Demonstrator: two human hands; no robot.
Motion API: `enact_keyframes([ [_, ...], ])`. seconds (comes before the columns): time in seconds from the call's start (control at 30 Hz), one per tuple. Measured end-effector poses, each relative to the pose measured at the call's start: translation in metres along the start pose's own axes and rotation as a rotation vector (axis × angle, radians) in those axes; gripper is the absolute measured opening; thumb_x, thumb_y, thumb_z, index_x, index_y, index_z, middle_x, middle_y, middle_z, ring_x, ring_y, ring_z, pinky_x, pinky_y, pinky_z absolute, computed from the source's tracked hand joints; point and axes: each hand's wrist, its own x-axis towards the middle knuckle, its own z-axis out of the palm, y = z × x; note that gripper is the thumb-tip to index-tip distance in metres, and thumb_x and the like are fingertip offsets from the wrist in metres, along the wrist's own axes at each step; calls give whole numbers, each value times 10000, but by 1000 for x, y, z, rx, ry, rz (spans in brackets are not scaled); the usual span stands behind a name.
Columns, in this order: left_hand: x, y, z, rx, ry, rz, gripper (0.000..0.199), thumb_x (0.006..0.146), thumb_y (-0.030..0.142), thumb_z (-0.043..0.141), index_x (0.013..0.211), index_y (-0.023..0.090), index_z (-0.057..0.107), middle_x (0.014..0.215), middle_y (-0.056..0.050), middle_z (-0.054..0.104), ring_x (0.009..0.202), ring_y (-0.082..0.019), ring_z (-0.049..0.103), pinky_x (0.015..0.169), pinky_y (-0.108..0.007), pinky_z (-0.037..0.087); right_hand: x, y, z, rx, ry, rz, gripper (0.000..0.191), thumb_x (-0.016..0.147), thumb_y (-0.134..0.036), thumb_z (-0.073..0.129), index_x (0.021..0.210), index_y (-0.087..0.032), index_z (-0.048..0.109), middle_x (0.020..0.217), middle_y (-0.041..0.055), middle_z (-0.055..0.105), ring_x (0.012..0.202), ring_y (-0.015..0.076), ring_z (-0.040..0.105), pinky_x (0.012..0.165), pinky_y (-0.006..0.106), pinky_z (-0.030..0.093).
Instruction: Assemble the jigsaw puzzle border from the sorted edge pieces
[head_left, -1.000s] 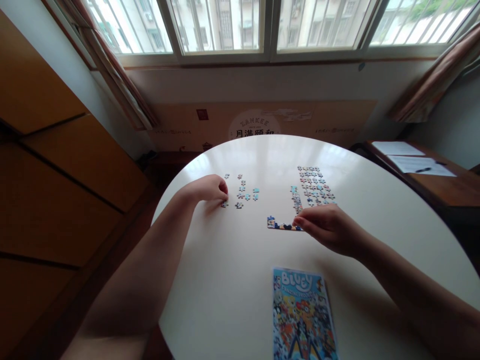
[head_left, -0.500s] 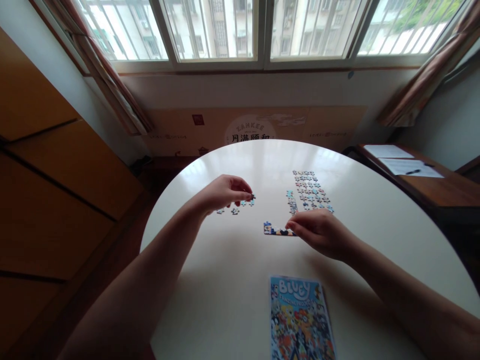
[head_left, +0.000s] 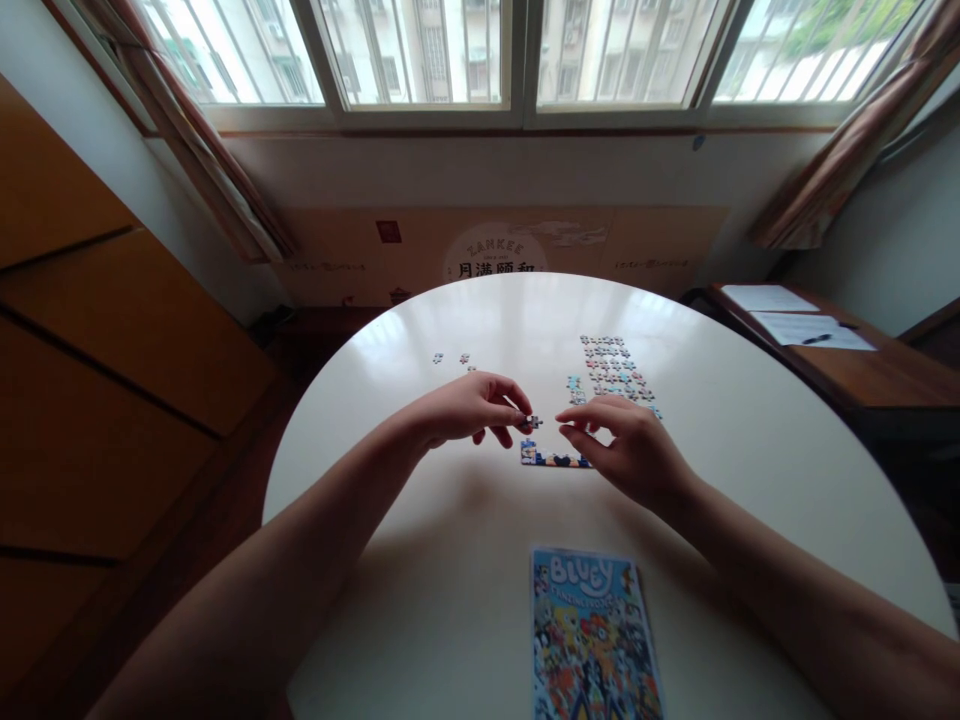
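Between the thumb and fingers of my left hand (head_left: 487,408) is a small jigsaw puzzle piece (head_left: 534,423), held just above the tabletop. My right hand (head_left: 622,440) faces it from the right, thumb and index finger apart with nothing visible between them. Below both hands lies a joined strip of puzzle (head_left: 559,460), dark blue and orange along its lower edge; my right hand covers its right end. A short column of pieces (head_left: 574,384) lies just beyond my right fingers. Rows of loose pieces (head_left: 615,365) spread behind my right hand, partly hidden by it.
The white round table (head_left: 420,620) carries a colourful Bluey picture sheet (head_left: 596,640) near me. A few loose pieces (head_left: 464,358) lie beyond my left hand. At the right, a wooden desk (head_left: 892,375) holds papers (head_left: 806,330) and a pen.
My left hand has moved right and nearer with a puzzle piece, towards the joined strip. My right hand has lifted off the strip, and its fingers have parted. The view has shifted slightly.
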Motion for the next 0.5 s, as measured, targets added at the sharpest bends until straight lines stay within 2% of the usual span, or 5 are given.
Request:
enact_keyframes([
  [0.13, 3, -2, 3, -6, -38, -12, 322, 783, 291, 726, 1069, 157, 664, 937, -93, 763, 764, -178, 713, 504, -217, 368, 2, -2, 1, 3, 52, -107, 113, 898, -263, 673, 980, -248, 749, 880, 28, 742, 827, 190, 660, 788, 362, 526],
  [0.3, 4, -2, 6, -14, -63, 11, 327, 793, 318, 723, 1075, 161, 672, 905, -82, 760, 736, -160, 693, 503, -222, 329, 5, -6, 3, 10, 67, -255, 75, 891, -268, 704, 949, -246, 746, 956, 22, 761, 882, 188, 683, 836, 371, 532],
  [0.5, 5, -2, 11, 31, -70, 10, 328, 770, 317, 726, 1058, 165, 687, 911, -70, 753, 725, -145, 666, 513, -224, 324, 3, -4, 6, -5, 37, -269, 83, 907, -252, 682, 892, -235, 762, 904, 16, 773, 827, 181, 708, 789, 347, 554],
])
